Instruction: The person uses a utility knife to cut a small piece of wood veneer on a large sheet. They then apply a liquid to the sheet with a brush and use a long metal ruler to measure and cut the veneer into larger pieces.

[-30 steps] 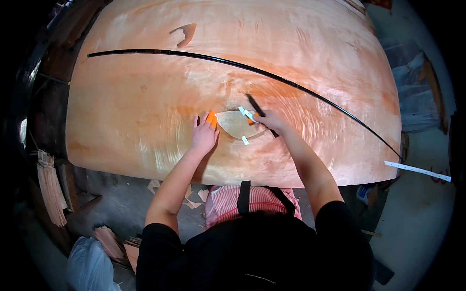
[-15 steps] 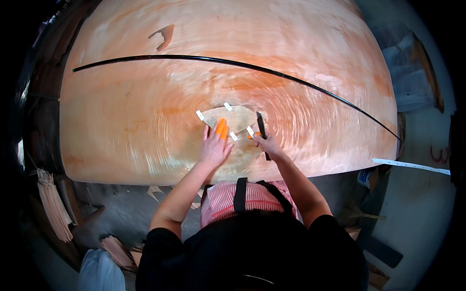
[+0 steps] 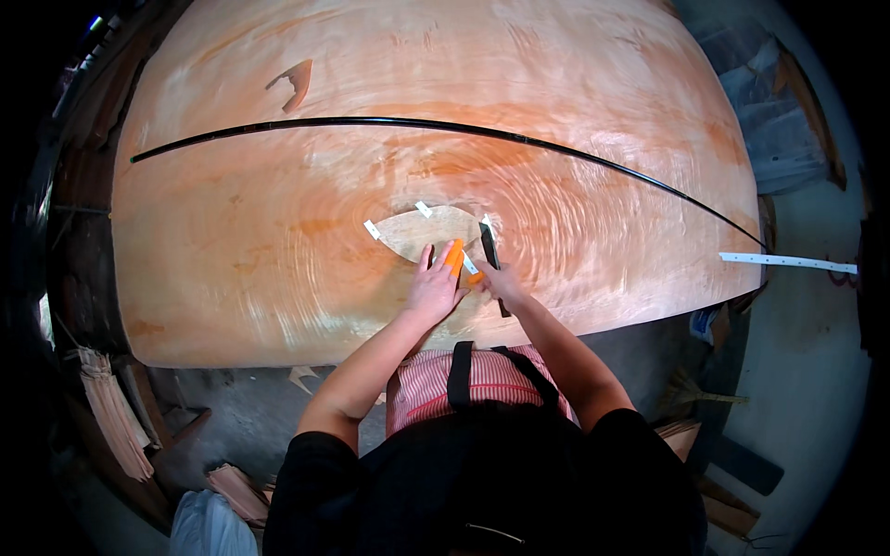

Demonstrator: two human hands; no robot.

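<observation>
A leaf-shaped patch of pale veneer (image 3: 417,233) lies on a large sheet of wood veneer (image 3: 232,269), with small white tape pieces (image 3: 424,209) along its edge. My left hand (image 3: 434,295) rests on the patch's near edge, fingers stretched out and partly in orange finger covers. Close beside it, my right hand (image 3: 502,283) is closed round a narrow black knife-like tool (image 3: 489,243), which points away from me at the patch's right end. A tape piece (image 3: 469,265) sits between the two hands. The tool's exact kind and its contact with the wood cannot be made out.
Beyond the patch a long thin black rod (image 3: 371,121) spans the sheet. A torn veneer scrap (image 3: 298,83) lies farther back. At the right edge sticks out a perforated white strip (image 3: 788,262). Veneer bundles (image 3: 119,412) and a plastic bag (image 3: 211,524) stand lower left.
My left hand has slid right along the patch's near edge, closer to my right hand. The right hand keeps the black tool, now tilted slightly differently. The whole view has shifted a little.
</observation>
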